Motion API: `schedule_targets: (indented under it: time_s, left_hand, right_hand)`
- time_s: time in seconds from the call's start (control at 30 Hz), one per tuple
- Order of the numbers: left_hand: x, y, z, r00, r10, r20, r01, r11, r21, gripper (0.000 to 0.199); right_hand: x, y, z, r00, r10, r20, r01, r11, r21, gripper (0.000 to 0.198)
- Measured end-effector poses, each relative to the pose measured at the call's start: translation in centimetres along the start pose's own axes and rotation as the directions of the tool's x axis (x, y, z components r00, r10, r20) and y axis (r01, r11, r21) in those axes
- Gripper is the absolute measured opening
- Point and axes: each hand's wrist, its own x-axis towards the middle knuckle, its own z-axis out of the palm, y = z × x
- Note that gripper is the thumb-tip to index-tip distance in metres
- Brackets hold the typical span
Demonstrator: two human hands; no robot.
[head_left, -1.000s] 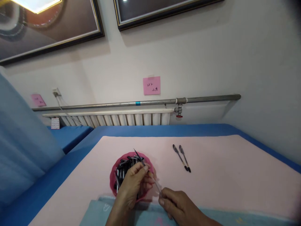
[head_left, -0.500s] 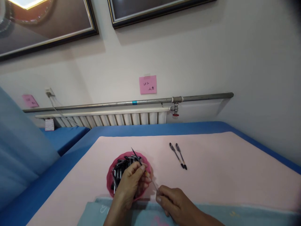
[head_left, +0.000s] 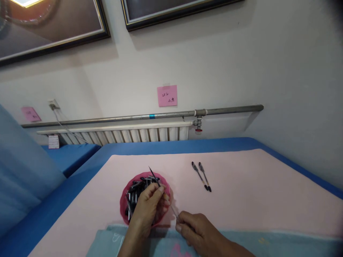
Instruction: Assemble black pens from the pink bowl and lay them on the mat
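My left hand [head_left: 147, 205] is closed in a pinch over the pink bowl, holding a slim dark pen refill [head_left: 154, 174] whose fine tip points up and left. My right hand [head_left: 197, 230] is closed around a thin, clear pen barrel [head_left: 174, 211] that reaches toward my left fingers. Whether refill and barrel touch is hidden by the fingers. Many black and clear pen parts [head_left: 136, 187] fill the scalloped pink bowl [head_left: 122, 205]. Two capped pens, a left one [head_left: 199, 176] and a right one [head_left: 205, 177], lie side by side on the pink sheet.
The pink sheet [head_left: 254, 192] covers a blue-edged table [head_left: 187, 145]. A light blue cloth [head_left: 103, 244] lies along the near edge. Behind are a white radiator [head_left: 144, 135] and a metal pipe [head_left: 174, 115] with a red valve. A blue curtain [head_left: 21, 171] hangs at left.
The whole view has shifted slightly. Both hands keep their grips on the refill and the barrel, with hardly any other movement.
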Motion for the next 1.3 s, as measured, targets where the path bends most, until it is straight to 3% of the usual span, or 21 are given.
schedule_targets:
  time_s: [0.53,0.63,0.83,0.9,0.97,1.07,1.17,1.3]
  left_hand:
    - [0.1,-0.7,0.4,0.998,0.039,0.039,-0.041,0.997,0.065,0.033]
    - [0.0,-0.9,0.5,0.997,0.054,0.06,-0.059,0.995,0.086,0.033]
    - [-0.5,-0.5,1.1,0.985,-0.019,0.174,-0.037,0.949,0.313,0.037]
    - [-0.6,-0.1,0.7,0.994,0.002,0.108,-0.034,0.953,0.3,0.038]
    - [-0.4,0.5,-0.3,0.998,0.058,-0.034,-0.046,0.958,0.284,0.038]
    - [-0.1,1.4,-2.6,0.954,0.188,-0.235,-0.109,0.944,0.312,0.037]
    - [0.2,2.0,-4.8,0.908,0.249,-0.337,-0.138,0.937,0.321,0.037]
    - [0.3,2.3,-6.5,0.883,0.24,-0.403,-0.102,0.937,0.335,0.034]
  right_hand:
    - [0.0,-0.1,0.1,0.998,-0.036,-0.042,0.033,0.997,-0.069,0.021]
    - [0.1,0.2,0.3,0.997,-0.041,-0.059,0.041,0.999,-0.009,0.023]
    - [0.3,0.6,0.4,0.996,-0.009,-0.087,0.023,0.985,0.169,0.022]
    - [0.4,0.7,0.3,0.995,0.009,-0.095,0.008,0.983,0.181,0.023]
    - [0.3,0.6,0.3,0.996,0.03,-0.089,-0.013,0.981,0.193,0.023]
    - [0.2,0.5,0.3,0.995,0.068,-0.07,-0.048,0.964,0.26,0.023]
    - [0.2,0.2,0.2,0.993,0.089,-0.077,-0.053,0.921,0.387,0.026]
    - [0.3,-0.1,0.3,0.979,0.204,-0.03,-0.164,0.858,0.486,0.028]
